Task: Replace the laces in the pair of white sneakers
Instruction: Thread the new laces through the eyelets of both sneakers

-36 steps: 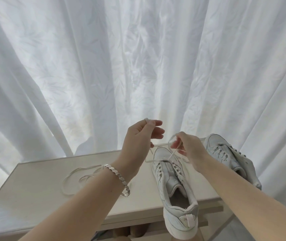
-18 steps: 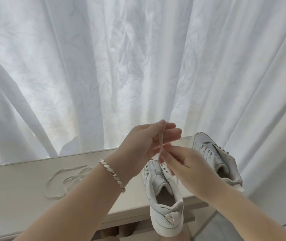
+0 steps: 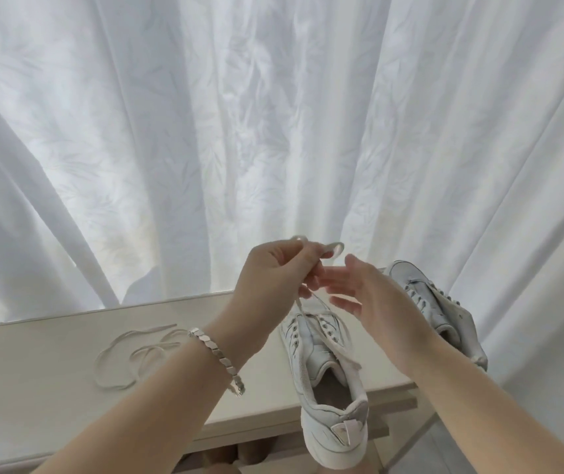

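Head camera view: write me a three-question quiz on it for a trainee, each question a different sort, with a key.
1. Which hand pinches the lace running up from the near sneaker? A left, B right, C both.
2. True or false: a loose lace lies on the table, left of that sneaker.
3. Fill in: the right hand is open and holds ___.
Key: 1 A, the left hand. 2 True. 3 nothing.
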Available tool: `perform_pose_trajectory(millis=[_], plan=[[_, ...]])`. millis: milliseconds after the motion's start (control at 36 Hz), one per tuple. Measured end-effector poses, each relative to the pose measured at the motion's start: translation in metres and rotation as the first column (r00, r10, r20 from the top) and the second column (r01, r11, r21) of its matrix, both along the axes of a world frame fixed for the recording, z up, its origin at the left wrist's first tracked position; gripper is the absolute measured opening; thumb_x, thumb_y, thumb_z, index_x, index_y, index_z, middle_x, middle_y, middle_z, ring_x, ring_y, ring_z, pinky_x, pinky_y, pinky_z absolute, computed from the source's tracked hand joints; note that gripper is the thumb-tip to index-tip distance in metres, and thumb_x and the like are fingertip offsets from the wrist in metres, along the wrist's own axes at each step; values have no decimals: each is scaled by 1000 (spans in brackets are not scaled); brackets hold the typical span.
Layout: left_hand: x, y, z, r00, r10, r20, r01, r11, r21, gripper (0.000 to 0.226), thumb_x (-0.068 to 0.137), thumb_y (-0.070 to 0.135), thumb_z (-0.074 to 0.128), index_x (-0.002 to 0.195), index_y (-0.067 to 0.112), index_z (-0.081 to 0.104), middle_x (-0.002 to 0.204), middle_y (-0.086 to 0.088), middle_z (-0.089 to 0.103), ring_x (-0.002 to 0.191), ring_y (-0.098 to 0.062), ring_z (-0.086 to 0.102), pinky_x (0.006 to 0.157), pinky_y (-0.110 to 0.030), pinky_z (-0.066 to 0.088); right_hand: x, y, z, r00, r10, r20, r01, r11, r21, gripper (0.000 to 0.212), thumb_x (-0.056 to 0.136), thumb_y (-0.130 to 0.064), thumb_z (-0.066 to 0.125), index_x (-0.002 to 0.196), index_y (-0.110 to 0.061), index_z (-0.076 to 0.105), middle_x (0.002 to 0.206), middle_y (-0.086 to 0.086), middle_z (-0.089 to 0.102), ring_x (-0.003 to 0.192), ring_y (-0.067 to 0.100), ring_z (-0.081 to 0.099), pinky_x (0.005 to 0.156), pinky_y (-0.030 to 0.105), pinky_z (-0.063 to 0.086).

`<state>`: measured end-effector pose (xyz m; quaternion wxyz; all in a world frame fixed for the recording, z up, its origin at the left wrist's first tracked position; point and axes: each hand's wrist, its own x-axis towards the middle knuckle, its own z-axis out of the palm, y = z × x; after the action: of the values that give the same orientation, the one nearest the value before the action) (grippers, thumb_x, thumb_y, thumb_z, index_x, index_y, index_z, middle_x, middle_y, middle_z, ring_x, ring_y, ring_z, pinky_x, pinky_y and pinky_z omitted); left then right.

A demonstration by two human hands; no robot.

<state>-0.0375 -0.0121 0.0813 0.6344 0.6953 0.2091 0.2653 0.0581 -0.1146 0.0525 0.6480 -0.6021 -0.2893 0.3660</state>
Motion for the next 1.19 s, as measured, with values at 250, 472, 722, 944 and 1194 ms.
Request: perform_pose_trajectory(millis=[250,472,722,944,1194], plan=[[-19,-2,-46,928,12,-372,85,966,243,29,93,19,53,68,19,67,50,11,57,41,-1,39,47,-13,34,11,12,11,870,-240,-430,314,943,108,26,99,-19,44,86,-9,63,54,-3,53,56,10,57,64,24,51],[-33,3,-64,823,35,-567,162,942,293,32,94,17,49,66,20,63,47,12,53,35,1,39,42,-9,29,12,-1,-1,916,-369,-161,387,916,104,22,98,-17,46,89,-12,65,50,-7,29,43,7,27,48,19,35],[-29,-1,-54,961,209,-181,-191,975,113,26,93,7,49,79,19,68,59,10,60,51,-1,45,55,-9,37,-3,-11,-11,939,-219,-265,238,970,42,21,95,-14,50,87,-13,69,55,-1,54,47,7,43,43,15,38],[-29,-22,-42,992,119,38,-120,992,31,30,92,22,53,71,10,71,47,10,41,45,-1,36,48,-8,30,-22,-19,-20,720,-16,-693,119,988,101,19,80,-12,61,70,-2,74,79,14,64,65,18,64,61,25,58],[-36,-26,-59,988,-50,-143,80,974,214,31,79,48,52,66,23,66,57,8,52,60,-4,47,61,-23,42,-30,-15,-20,677,159,-718,75,956,283,22,62,-24,81,78,-11,75,111,18,67,96,31,67,71,35,58]])
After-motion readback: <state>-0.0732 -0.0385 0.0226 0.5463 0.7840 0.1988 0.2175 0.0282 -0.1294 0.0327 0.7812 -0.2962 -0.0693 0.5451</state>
